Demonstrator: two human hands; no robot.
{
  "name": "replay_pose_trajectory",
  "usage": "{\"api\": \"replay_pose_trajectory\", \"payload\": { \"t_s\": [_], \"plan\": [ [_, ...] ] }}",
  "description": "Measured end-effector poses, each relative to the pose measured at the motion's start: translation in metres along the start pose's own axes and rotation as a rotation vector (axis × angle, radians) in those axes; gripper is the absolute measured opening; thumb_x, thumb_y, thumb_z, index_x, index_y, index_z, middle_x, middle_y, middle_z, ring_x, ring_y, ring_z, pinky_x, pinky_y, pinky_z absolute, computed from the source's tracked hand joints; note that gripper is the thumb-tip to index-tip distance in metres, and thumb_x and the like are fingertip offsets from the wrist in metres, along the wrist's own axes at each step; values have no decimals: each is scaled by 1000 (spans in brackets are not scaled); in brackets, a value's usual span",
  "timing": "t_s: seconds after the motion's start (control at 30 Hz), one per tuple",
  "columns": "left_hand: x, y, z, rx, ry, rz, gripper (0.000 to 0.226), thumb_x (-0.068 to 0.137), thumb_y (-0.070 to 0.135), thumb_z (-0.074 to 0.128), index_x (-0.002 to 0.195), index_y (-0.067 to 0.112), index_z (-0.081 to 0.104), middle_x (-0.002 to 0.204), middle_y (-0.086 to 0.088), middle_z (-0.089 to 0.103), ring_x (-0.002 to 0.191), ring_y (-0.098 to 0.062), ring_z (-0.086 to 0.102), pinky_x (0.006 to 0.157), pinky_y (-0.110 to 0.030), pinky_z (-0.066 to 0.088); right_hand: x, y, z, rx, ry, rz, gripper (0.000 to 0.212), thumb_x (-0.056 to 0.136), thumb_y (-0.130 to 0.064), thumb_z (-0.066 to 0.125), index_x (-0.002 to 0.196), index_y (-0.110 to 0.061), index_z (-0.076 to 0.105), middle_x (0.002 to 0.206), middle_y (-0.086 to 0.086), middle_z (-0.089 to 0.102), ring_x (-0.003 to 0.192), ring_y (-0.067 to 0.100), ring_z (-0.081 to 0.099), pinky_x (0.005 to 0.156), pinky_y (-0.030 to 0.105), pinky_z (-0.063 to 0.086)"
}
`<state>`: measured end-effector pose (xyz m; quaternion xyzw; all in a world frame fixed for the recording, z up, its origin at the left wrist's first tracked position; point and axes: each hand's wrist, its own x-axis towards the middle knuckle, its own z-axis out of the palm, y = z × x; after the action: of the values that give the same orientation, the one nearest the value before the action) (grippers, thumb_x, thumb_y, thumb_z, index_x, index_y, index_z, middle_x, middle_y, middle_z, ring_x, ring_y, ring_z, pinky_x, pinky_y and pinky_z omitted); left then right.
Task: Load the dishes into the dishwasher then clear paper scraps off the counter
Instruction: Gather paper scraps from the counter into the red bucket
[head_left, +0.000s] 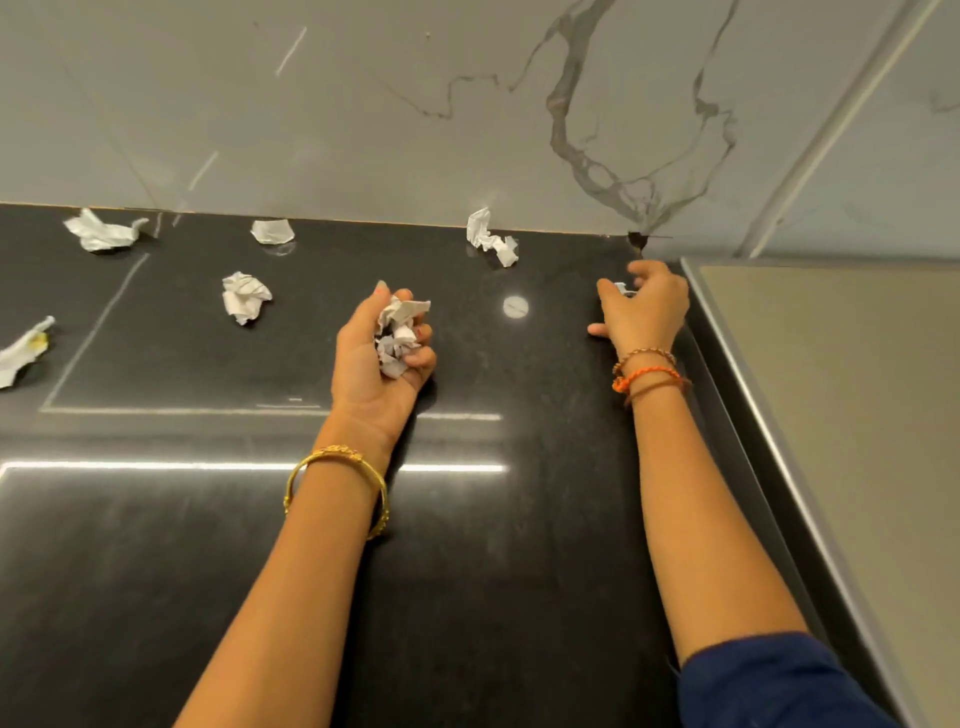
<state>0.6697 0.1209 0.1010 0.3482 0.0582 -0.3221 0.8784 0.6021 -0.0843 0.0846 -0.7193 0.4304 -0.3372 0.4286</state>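
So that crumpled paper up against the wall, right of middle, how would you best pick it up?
Come from above and the front, since the wall blocks the far side. That scrap is a long, twisted crumple, so pinch across its narrow middle with fingers and thumb. The right hand is nearer, though it seems busy with a small scrap; the left hand already holds paper.

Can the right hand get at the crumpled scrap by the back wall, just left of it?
Probably yes: the right hand is pinching a small scrap, but bare counter lies between it and that crumpled scrap.
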Motion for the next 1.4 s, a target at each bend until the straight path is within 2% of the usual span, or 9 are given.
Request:
{"api": "replay_pose_trajectory", "payload": {
  "t_s": [0.17, 0.33, 0.47, 0.6, 0.73, 0.87, 1.0, 1.13, 1.4],
  "plan": [
    [27, -2, 10, -100, -5, -11, 29, 96, 27, 40, 78, 10, 56, 66, -2, 58, 53, -9, 54, 38, -12, 41, 4, -5, 17, 165, -28, -117, 9, 84, -2, 59, 84, -2, 68, 69, -2, 61, 50, 3, 60, 39, 12, 46],
    [34, 2, 11, -156, -21, 25, 35, 96, 33, 39, 85, 7, 59, 72, -7, 67, 70, -16, 66, 67, -27, 57, -55, -48, 58, 428, -299, -428, 19, 77, -2, 68, 82, -20, 69, 69, -21, 62, 59, -8, 54, 58, 5, 38],
    [32, 1, 10, -134, -51, -9, 39, 95, 38, 38, 82, 8, 60, 76, -6, 65, 70, -14, 66, 68, -24, 56, -83, -48, 72, 317, -359, -649, 19, 76, -26, 67, 94, -22, 71, 71, -27, 54, 79, 13, 49, 70, 14, 39],
    [29, 8, 9, -173, -57, -79, 36, 95, 35, 38, 80, 9, 59, 60, 0, 56, 48, -8, 57, 39, -11, 44, -70, -44, 68, 372, -314, -569, 21, 85, -27, 54, 103, -34, 62, 91, -27, 61, 93, -6, 47, 86, 22, 38],
    [29, 14, 6, -226, -90, -149, 43, 94, 35, 37, 71, 7, 59, 58, 1, 48, 43, -5, 49, 35, -7, 36, -27, -32, 64, 121, -208, -582, 25, 81, -23, 59, 105, -24, 66, 102, -16, 63, 95, -13, 48, 88, 20, 38],
    [33, 15, 1, -265, -102, -128, 33, 88, 30, 42, 73, 6, 59, 59, 0, 48, 41, -6, 45, 34, -7, 35, 21, -40, 88, -165, -204, -668, 32, 80, -17, 58, 111, -12, 66, 111, 11, 60, 105, 27, 54, 85, 1, 22],
    [36, 19, -2, -272, -129, -87, 24, 71, 24, 53, 67, 4, 66, 59, -1, 50, 41, -7, 46, 34, -10, 36, 25, -42, 111, -387, -285, -739, 26, 85, -26, 59, 106, -13, 68, 103, 13, 56, 95, 34, 49, 80, 30, 37],
    [35, 20, -3, -289, -85, -68, 29, 79, 28, 47, 72, 6, 64, 61, 0, 51, 43, -8, 46, 37, -10, 36, 21, -43, 108, -573, -289, -607, 28, 88, -34, 56, 108, -17, 66, 111, 7, 56, 105, 31, 46, 83, 36, 37],
    [31, 24, -4, -301, -18, -91, 31, 92, 31, 43, 86, 6, 62, 72, -6, 62, 52, -15, 61, 43, -16, 49, -9, -34, 94, -274, -323, -601, 34, 78, 14, 50, 101, -2, 70, 112, 14, 66, 106, 20, 61, 91, 10, 34]
  ]
}}
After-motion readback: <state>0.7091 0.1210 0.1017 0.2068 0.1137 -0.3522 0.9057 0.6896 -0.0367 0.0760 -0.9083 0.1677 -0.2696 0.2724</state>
